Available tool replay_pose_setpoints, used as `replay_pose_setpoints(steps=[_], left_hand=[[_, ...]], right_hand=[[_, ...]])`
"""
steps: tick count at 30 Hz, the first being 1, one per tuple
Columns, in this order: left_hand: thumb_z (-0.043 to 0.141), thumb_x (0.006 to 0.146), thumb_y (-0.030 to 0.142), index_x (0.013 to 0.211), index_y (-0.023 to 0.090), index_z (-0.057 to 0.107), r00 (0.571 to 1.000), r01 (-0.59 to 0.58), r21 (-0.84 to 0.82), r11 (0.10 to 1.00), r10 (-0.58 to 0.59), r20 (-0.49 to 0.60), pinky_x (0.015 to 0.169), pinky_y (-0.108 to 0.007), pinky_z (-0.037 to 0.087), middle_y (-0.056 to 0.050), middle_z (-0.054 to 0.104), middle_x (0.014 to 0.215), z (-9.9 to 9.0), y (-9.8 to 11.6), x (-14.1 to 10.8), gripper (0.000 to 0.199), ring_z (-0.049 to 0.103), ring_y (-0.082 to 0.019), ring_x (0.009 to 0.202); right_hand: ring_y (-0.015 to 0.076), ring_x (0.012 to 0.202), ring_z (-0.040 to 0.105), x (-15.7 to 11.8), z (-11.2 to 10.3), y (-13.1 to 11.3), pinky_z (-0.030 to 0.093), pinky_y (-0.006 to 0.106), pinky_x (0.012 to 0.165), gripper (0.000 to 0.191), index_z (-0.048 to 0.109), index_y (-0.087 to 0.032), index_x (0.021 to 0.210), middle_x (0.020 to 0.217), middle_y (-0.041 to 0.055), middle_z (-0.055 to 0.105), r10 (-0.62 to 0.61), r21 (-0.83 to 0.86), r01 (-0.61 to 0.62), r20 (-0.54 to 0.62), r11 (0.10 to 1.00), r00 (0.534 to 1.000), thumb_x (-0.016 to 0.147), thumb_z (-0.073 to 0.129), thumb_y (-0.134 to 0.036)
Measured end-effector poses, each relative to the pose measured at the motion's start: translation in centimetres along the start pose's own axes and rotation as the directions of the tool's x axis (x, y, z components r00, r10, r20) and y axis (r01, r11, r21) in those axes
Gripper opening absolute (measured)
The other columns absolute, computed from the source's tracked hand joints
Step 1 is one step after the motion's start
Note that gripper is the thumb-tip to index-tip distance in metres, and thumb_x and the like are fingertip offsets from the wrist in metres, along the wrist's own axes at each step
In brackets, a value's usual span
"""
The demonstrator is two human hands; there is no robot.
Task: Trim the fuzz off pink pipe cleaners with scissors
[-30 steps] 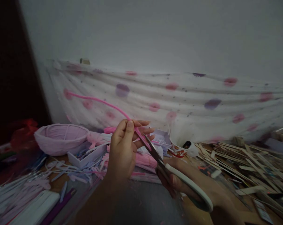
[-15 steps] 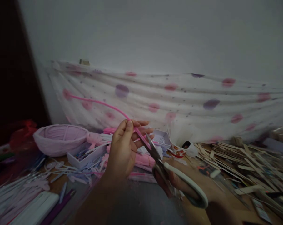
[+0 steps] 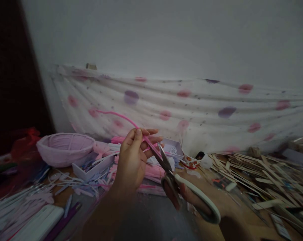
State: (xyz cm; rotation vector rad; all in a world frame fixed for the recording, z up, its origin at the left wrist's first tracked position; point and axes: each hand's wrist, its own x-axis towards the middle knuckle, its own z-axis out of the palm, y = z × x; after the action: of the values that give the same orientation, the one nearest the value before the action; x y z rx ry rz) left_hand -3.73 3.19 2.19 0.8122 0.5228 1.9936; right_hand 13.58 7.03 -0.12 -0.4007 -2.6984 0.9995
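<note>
My left hand (image 3: 132, 154) pinches a bright pink pipe cleaner (image 3: 121, 116) between thumb and forefinger, the other fingers stretched out to the right. One length of the pipe cleaner curves up and left, past the hand. Its other part runs down right beside the blades of a pair of scissors (image 3: 166, 163). White-handled and parted at the tips, the scissors are gripped by my right hand (image 3: 195, 189), whose fingers pass through the loops. The blades lie along the pink strand, close to my left fingertips; whether they touch it I cannot tell.
Left stands a pale pink woven basket (image 3: 63, 150), beside a white box (image 3: 91, 169) of small pieces. Behind my hands are pink bundles (image 3: 154, 171), a tray of beads (image 3: 173, 149) and a patterned cup (image 3: 191, 162). Many wooden sticks (image 3: 257, 174) cover the right side.
The pipe cleaner's free left end has drawn in rightward, so less of it sticks out past my left hand. The scissors have shifted slightly, with their blades a little wider apart.
</note>
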Motion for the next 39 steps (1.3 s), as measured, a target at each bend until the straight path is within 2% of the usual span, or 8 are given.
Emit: replay_pose_setpoints(steps=[3,5,11,17,22,33,36,39], left_hand=[[0.047,0.091,0.023,0.077,0.015,0.054,1.000,-0.004,0.003,1.000,0.004,-0.006,0.065,-0.029,0.057,-0.004,0.071,0.089,0.00,-0.04,-0.09,0.018,0.069,-0.014,0.070],[0.047,0.091,0.022,0.076,0.015,0.054,1.000,-0.001,0.007,1.000,0.001,-0.009,0.065,-0.029,0.057,-0.004,0.071,0.089,-0.06,0.04,-0.09,0.018,0.069,-0.014,0.068],[0.050,0.088,0.021,0.074,0.015,0.055,0.998,0.007,-0.014,1.000,-0.008,-0.056,0.061,-0.030,0.057,-0.004,0.071,0.084,-0.29,0.31,0.18,0.016,0.068,-0.015,0.064],[0.057,0.084,0.026,0.075,0.014,0.058,0.996,-0.064,0.070,0.995,0.068,-0.053,0.059,-0.027,0.057,-0.005,0.070,0.086,-0.05,0.20,-0.04,0.016,0.066,-0.012,0.060],[0.059,0.082,0.028,0.074,0.013,0.060,0.997,-0.050,0.081,0.995,0.054,-0.054,0.059,-0.026,0.056,-0.006,0.071,0.084,-0.07,0.27,-0.09,0.017,0.066,-0.012,0.058],[0.058,0.082,0.030,0.075,0.015,0.058,0.988,-0.114,0.108,0.988,0.125,-0.094,0.053,-0.020,0.052,-0.002,0.070,0.078,-0.34,-0.35,0.47,0.017,0.064,-0.009,0.052],[0.060,0.082,0.031,0.076,0.016,0.059,0.985,-0.133,0.074,0.988,0.140,-0.104,0.054,-0.019,0.051,-0.001,0.069,0.078,-0.34,-0.36,0.49,0.016,0.064,-0.009,0.054],[0.063,0.080,0.031,0.080,0.016,0.062,0.985,-0.132,0.029,0.991,0.134,-0.110,0.059,-0.021,0.052,-0.001,0.069,0.078,-0.60,-0.16,0.66,0.015,0.066,-0.011,0.060]], right_hand=[[0.0137,0.060,0.052,-0.03,0.17,-0.02,0.041,0.028,0.058,0.067,0.049,-0.018,0.067,0.065,0.0031,0.055,0.051,-0.015,-0.053,-0.079,0.999,0.996,0.086,0.018,-0.075],[0.0133,0.059,0.052,-0.02,0.30,-0.06,0.040,0.027,0.057,0.067,0.050,-0.018,0.067,0.065,0.0034,0.056,0.069,-0.036,-0.073,-0.106,0.997,0.992,0.086,0.018,-0.074],[0.0145,0.062,0.052,0.11,0.24,-0.17,0.042,0.028,0.059,0.069,0.051,-0.018,0.068,0.067,0.0040,0.057,0.084,-0.024,-0.086,-0.068,0.996,0.994,0.083,0.018,-0.078],[0.0140,0.060,0.052,-0.23,0.33,-0.40,0.042,0.026,0.055,0.063,0.049,-0.019,0.070,0.066,0.0034,0.057,0.113,-0.038,-0.117,-0.095,0.992,0.989,0.086,0.022,-0.074],[0.0137,0.059,0.052,-0.23,0.51,-0.60,0.042,0.026,0.056,0.064,0.049,-0.019,0.070,0.065,0.0029,0.057,0.125,-0.050,-0.132,-0.119,0.990,0.985,0.086,0.022,-0.074],[0.0145,0.064,0.051,-0.15,0.47,0.15,0.040,0.028,0.062,0.062,0.050,-0.018,0.073,0.068,0.0037,0.056,0.034,-0.002,-0.034,-0.039,0.999,0.999,0.089,0.020,-0.070],[0.0145,0.062,0.050,-0.22,0.43,0.10,0.039,0.028,0.059,0.061,0.048,-0.019,0.072,0.067,0.0033,0.055,0.040,0.029,-0.039,-0.063,0.999,0.997,0.086,0.024,-0.073],[0.0144,0.060,0.047,-0.53,-0.07,0.27,0.037,0.027,0.056,0.059,0.049,-0.019,0.074,0.066,0.0020,0.053,0.086,-0.022,-0.090,-0.137,0.996,0.987,0.085,0.029,-0.074]])
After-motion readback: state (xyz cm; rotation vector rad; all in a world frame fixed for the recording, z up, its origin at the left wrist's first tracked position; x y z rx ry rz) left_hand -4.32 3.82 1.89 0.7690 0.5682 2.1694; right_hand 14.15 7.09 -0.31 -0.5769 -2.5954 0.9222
